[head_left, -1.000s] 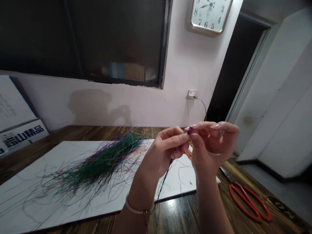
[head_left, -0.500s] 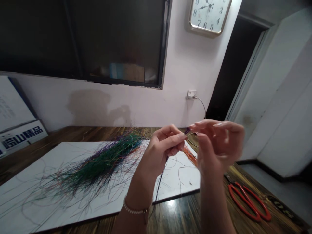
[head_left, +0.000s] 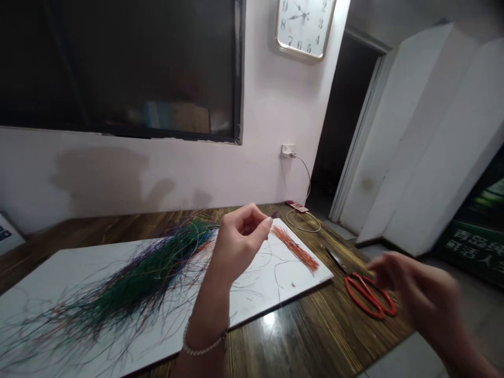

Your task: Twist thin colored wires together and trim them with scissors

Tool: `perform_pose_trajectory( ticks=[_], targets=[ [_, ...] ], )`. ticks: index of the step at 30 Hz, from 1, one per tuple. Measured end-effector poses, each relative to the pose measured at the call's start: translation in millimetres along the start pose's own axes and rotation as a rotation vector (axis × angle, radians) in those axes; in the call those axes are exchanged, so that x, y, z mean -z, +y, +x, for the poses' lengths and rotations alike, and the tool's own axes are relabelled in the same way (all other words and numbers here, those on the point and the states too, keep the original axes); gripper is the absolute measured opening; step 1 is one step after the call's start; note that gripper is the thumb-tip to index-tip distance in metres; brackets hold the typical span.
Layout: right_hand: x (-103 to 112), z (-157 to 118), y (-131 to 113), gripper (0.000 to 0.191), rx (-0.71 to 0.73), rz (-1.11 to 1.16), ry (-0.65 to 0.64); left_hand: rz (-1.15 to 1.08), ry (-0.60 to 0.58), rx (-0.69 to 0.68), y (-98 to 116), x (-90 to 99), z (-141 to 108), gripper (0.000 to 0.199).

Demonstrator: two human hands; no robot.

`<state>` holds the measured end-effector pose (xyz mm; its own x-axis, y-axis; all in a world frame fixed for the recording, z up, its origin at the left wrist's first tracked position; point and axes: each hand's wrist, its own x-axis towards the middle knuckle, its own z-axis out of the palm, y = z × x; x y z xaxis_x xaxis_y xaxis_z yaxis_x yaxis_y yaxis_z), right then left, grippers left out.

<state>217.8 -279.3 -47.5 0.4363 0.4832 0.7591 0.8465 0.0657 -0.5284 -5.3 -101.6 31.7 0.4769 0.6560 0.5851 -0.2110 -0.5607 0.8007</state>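
Note:
My left hand (head_left: 242,239), with a beaded bracelet at the wrist, is raised over the white board and closed in a pinch. A short tip of dark purple thin wire (head_left: 274,215) sticks out past its thumb and forefinger. My right hand (head_left: 423,294) is at the right, beside the scissors, blurred by motion, so its fingers do not show clearly. The scissors (head_left: 366,294) with red handles lie on the wooden table, blades pointing away. Behind my left hand, a bundle of short orange wires (head_left: 297,249) rests on the board's right end.
A large tangled heap of green, purple and red wires (head_left: 145,278) covers much of the white board (head_left: 315,275). Loose strands lie scattered there. A white cable (head_left: 309,173) runs from the wall socket (head_left: 288,151) to the wooden table (head_left: 275,336). A clock (head_left: 305,26) hangs above.
My right hand has come away from the purple wire and moved right and down toward the scissors. My left hand keeps its pinch. The view has turned to the right.

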Motion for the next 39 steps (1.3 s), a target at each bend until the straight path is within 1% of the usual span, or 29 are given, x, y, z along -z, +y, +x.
perform_pose_trajectory(
  ticks=[2,4,5,6,7,9,11,14,18,21,24,26,28,31,33,34,35,36,38,39],
  targets=[
    [-0.9,1.9,40.1,0.030,-0.211,-0.228,-0.318,0.048,0.065,-0.033,-2.4,-1.6,1.1,0.024],
    [-3.3,0.1,83.6,0.026,-0.353,-0.492,-0.560,0.084,0.096,-0.054,-5.1,-3.4,2.6,0.023],
    [-4.5,-2.9,103.0,0.026,-0.405,-0.557,-0.582,0.100,0.098,-0.057,-6.4,-4.3,3.3,0.024],
    [-5.8,-7.1,119.4,0.027,-0.445,-0.604,-0.575,0.115,0.097,-0.058,-7.5,-5.1,3.9,0.024],
    [-7.3,-11.9,132.2,0.026,-0.473,-0.645,-0.565,0.130,0.097,-0.060,-8.4,-6.0,4.4,0.024],
    [-11.3,-21.7,148.0,0.023,-0.500,-0.673,-0.576,0.161,0.106,-0.067,-9.6,-7.3,4.6,0.025],
    [-16.4,-29.0,154.6,0.019,-0.524,-0.675,-0.602,0.180,0.112,-0.077,-10.2,-8.0,3.9,0.024],
    [-24.4,-33.4,158.1,0.012,-0.557,-0.688,-0.624,0.194,0.107,-0.084,-10.9,-7.7,2.3,0.024],
    [-30.8,-33.4,160.2,0.011,-0.588,-0.701,-0.646,0.248,0.109,-0.093,-13.8,-5.1,1.9,0.025],
    [-29.5,-33.5,158.7,0.008,-0.625,-0.711,-0.637,0.274,0.118,-0.108,-16.0,-2.8,2.6,0.024],
    [-23.1,-31.3,155.7,0.015,-0.647,-0.716,-0.616,0.281,0.126,-0.110,-15.6,-1.6,3.0,0.024],
    [-17.2,-27.4,154.1,0.016,-0.654,-0.711,-0.600,0.266,0.119,-0.107,-14.0,-1.7,2.7,0.025],
    [-11.2,-22.6,151.8,0.014,-0.657,-0.687,-0.579,0.237,0.109,-0.107,-11.8,-1.8,2.0,0.025],
    [-6.0,-17.3,138.7,0.023,-0.632,-0.593,-0.549,0.195,0.096,-0.112,-8.5,-1.0,-0.2,0.025],
    [-7.6,-15.3,116.6,0.030,-0.616,-0.478,-0.534,0.182,0.094,-0.129,-6.1,0.4,-2.2,0.024],
    [-10.1,-14.1,100.9,0.040,-0.629,-0.401,-0.515,0.178,0.096,-0.141,-4.6,1.2,-3.3,0.024],
    [-13.6,-12.3,82.5,0.049,-0.696,-0.198,-0.514,0.174,0.101,-0.153,-3.0,2.1,-4.5,0.024],
    [-17.9,-9.7,62.3,0.054,-0.719,0.007,-0.520,0.172,0.107,-0.164,-1.1,2.9,-5.6,0.024],
    [-28.7,-1.3,21.1,0.054,-0.694,0.365,-0.539,0.170,0.123,-0.180,2.9,4.4,-7.9,0.024],
    [-35.2,4.2,2.4,0.049,-0.691,0.512,-0.617,0.172,0.132,-0.187,4.8,5.1,-9.0,0.024]
  ],
)
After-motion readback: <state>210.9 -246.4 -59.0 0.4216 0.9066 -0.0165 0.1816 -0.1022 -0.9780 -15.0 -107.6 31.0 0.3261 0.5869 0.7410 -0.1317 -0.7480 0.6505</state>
